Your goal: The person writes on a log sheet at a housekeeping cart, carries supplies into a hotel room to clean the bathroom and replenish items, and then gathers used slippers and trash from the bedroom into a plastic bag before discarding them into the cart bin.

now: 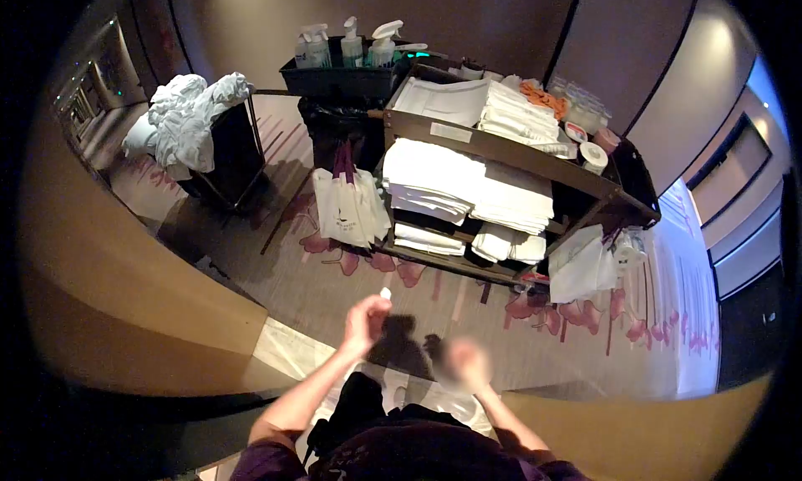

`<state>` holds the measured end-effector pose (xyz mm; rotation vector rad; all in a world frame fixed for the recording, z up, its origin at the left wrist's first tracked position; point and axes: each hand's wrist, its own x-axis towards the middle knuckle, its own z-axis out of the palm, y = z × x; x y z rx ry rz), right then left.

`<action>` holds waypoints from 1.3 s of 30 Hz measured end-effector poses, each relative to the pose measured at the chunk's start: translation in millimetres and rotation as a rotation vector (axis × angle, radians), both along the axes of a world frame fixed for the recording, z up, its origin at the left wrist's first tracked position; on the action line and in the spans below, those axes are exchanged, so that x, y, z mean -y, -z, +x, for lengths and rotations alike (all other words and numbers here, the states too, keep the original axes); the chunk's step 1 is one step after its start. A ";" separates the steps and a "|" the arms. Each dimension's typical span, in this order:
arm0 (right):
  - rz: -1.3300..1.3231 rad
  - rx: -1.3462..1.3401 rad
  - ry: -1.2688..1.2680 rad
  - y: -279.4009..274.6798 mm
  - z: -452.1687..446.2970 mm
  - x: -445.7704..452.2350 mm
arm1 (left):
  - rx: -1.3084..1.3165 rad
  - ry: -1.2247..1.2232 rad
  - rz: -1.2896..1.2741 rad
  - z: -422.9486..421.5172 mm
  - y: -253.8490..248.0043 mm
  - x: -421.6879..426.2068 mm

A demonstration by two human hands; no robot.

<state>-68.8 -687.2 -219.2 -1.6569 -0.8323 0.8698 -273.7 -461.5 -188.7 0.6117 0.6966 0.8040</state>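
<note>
My left hand [365, 324] is held out in front of me, fingers curled closed around a small white object [385, 293] whose kind is too small to make out. To its right my right hand [468, 362] is smeared, so its fingers do not show clearly. A dark patch lies just left of that hand; whether it is a shadow or a thing I cannot tell. Both hands are above the floor in the doorway, short of the housekeeping cart [451, 133], which holds stacks of folded white towels [430, 176] and touches neither hand.
Spray bottles [352, 47] stand in a black caddy [338, 82] at the cart's left end. White bags [347, 205] hang below it. Further left is a hamper [230, 159] heaped with white linen [188, 118]. Toilet rolls [594, 157] sit at the cart's right. Door frame walls flank me.
</note>
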 end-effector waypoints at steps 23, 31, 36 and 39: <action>0.129 0.572 -0.165 -221.7 108.1 -341.9 | -1.604 0.066 1.527 127.4 -145.4 -539.3; 0.208 1.088 0.331 -315.6 369.6 -442.5 | -1.531 -0.097 1.702 118.4 -131.9 -526.6; -0.276 1.483 0.110 -314.4 517.4 -481.9 | -1.393 -0.075 1.698 115.8 -155.9 -509.3; -0.350 1.393 -0.140 -322.7 543.0 -488.5 | -1.062 -0.089 1.292 112.8 -183.5 -517.3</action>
